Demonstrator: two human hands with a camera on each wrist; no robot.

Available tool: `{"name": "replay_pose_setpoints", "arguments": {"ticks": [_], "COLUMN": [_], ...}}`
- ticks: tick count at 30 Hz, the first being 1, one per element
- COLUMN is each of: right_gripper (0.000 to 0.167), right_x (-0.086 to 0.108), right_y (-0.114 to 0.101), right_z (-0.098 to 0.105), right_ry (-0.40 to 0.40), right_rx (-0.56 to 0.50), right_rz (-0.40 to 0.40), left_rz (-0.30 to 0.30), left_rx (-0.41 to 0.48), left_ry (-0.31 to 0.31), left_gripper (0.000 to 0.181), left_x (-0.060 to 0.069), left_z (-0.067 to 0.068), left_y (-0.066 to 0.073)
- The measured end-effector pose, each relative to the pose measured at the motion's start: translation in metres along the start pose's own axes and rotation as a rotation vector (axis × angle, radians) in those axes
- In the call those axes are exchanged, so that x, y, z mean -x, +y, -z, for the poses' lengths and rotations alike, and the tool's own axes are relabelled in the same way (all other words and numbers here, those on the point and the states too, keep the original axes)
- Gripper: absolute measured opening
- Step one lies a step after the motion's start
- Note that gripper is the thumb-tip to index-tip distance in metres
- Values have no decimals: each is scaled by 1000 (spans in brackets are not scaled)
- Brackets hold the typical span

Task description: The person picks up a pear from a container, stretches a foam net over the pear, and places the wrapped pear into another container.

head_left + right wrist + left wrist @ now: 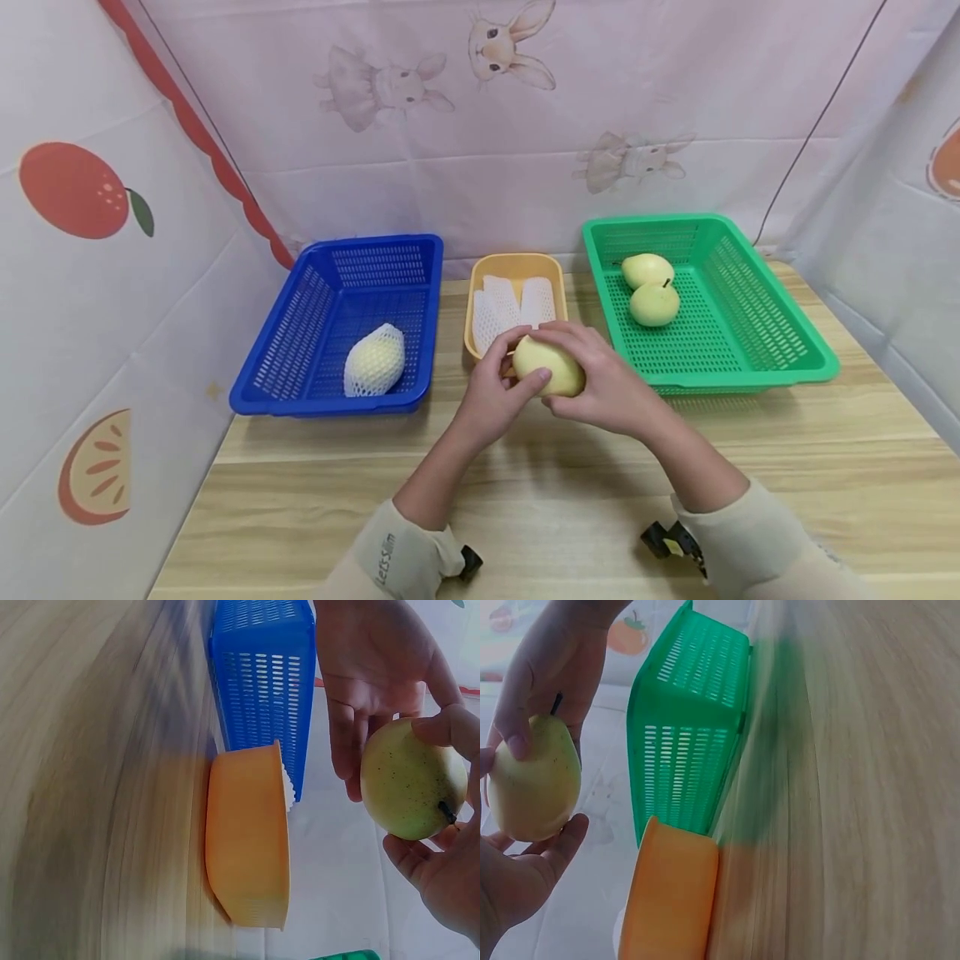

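A bare yellow-green pear (551,369) is held above the table, in front of the small orange tray. My left hand (495,392) has its thumb on the pear's near side and its fingers around the left end. From the right, my right hand (607,379) grips it between thumb and fingers. The pear's dark stem shows on the right hand's side in the right wrist view, where the pear (411,780) hangs clear of the tabletop. Several white foam net sleeves (536,302) lie in the orange tray (555,265), partly hidden by my hands.
At the left, a blue basket (258,408) contains one pear in a foam net (375,361). A green basket (806,367) at the right has two bare pears (655,305) inside. Behind the wooden table (555,508) hangs a printed cloth (510,200).
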State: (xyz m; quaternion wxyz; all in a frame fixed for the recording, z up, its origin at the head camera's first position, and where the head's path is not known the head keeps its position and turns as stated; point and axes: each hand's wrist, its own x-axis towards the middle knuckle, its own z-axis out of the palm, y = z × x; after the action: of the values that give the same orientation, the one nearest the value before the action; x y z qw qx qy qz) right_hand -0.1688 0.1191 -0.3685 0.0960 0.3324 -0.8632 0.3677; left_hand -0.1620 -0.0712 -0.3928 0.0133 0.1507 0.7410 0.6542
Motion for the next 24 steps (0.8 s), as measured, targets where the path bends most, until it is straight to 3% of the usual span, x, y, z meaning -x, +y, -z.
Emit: {"name": "replay_pose_setpoints", "arguments": {"ticks": [12,24], "right_gripper": [75,77], "right_x": [0,3], "right_y": [1,2], "right_z": [-8,-10], "right_ry": [25,67], "right_rx": [-96,-170], "right_rz": [-32,-38], "left_rz": [-7,4], "left_rx": [58,104], "left_ry": [43,31], "left_gripper": [59,62], "left_x": [0,2], "left_z": [-1,4], "left_y": [-6,-6]}}
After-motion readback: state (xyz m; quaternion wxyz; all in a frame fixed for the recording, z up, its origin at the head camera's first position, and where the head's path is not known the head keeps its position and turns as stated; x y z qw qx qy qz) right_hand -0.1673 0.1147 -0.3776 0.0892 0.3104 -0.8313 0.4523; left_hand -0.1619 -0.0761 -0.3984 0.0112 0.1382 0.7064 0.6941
